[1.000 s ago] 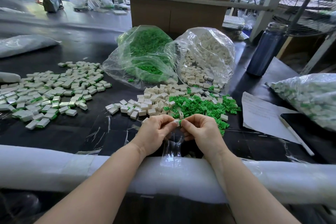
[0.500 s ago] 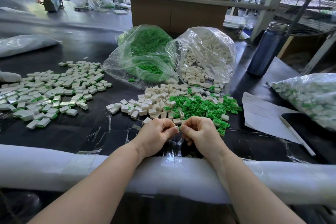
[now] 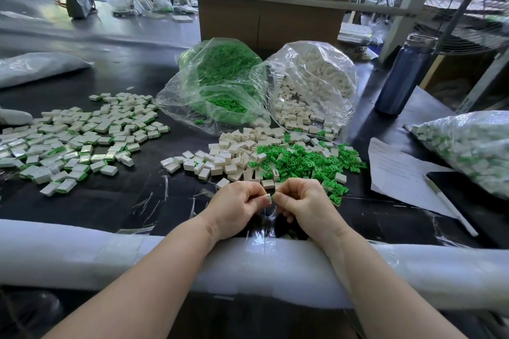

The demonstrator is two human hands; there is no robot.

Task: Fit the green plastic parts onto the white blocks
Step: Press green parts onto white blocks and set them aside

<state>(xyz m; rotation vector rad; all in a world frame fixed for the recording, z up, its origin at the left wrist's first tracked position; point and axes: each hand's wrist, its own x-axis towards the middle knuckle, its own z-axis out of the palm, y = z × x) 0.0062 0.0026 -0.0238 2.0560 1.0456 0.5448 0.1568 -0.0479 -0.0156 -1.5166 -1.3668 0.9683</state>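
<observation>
One head-worn wide-angle view looks forward and down, close over the black table [image 3: 132, 201] and beyond.

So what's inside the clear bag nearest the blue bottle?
The clear bag is packed with white blocks, spilling from its open mouth onto the table. A few green parts lie at the mouth. Anything deeper under the heap is covered.

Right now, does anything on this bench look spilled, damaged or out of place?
Nothing looks damaged. White blocks spill from the open clear bag onto the table, and one green part lies alone outside the green bag. The left hand and right hand pinch one white block between them.
</observation>
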